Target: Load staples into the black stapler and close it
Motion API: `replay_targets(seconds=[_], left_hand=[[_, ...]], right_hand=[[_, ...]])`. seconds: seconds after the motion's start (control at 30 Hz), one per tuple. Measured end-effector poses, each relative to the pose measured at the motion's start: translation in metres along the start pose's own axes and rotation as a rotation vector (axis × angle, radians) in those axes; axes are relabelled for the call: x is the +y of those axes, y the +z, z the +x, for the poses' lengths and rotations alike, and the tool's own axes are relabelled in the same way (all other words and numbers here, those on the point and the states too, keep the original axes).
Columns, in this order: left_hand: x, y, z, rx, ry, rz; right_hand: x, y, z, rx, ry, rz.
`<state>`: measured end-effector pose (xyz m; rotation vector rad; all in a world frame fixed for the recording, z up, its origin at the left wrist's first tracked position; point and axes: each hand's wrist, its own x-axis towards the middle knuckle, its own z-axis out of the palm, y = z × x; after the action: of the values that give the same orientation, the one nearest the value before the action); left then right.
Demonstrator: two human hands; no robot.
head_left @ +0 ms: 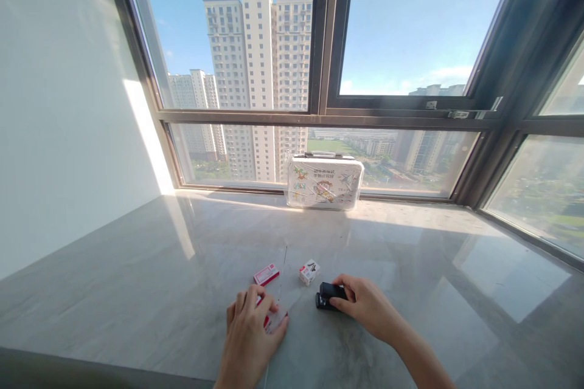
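My left hand [246, 331] is curled over a small red-and-white box [275, 320], with the thumb on its right side and the fingers across its top. Much of that box is hidden beneath the hand. My right hand [360, 301] grips a black stapler [332, 290] from its right end, the other end pointing left. Just beyond my left fingers lies another flat pink-and-red box [266, 274]. A little white box with printed pictures [309, 271] sits between the hands, slightly farther back, close to the stapler.
A white case with cartoon prints [325, 182], wrapped in clear plastic, stands upright against the window. All of this is on a grey marbled sill [150, 292], whose front edge runs along the lower left. A white wall [68, 103] rises on the left.
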<state>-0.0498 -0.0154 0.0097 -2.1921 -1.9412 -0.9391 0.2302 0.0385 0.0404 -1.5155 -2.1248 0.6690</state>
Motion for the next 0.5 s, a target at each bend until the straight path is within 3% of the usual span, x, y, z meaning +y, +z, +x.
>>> replay_targets(seconds=[0.07, 0.17, 0.5], left_hand=[[-0.021, -0.005, 0.008, -0.004, -0.01, -0.027], [-0.042, -0.009, 0.019, -0.111, 0.043, -0.147], [-0.085, -0.001, 0.032, -0.178, 0.104, -0.19]], right_hand=[[0.0, 0.001, 0.0, 0.003, 0.006, -0.006], [-0.001, 0.001, -0.001, 0.008, 0.011, -0.018], [-0.003, 0.0, -0.003, 0.014, 0.02, -0.019]])
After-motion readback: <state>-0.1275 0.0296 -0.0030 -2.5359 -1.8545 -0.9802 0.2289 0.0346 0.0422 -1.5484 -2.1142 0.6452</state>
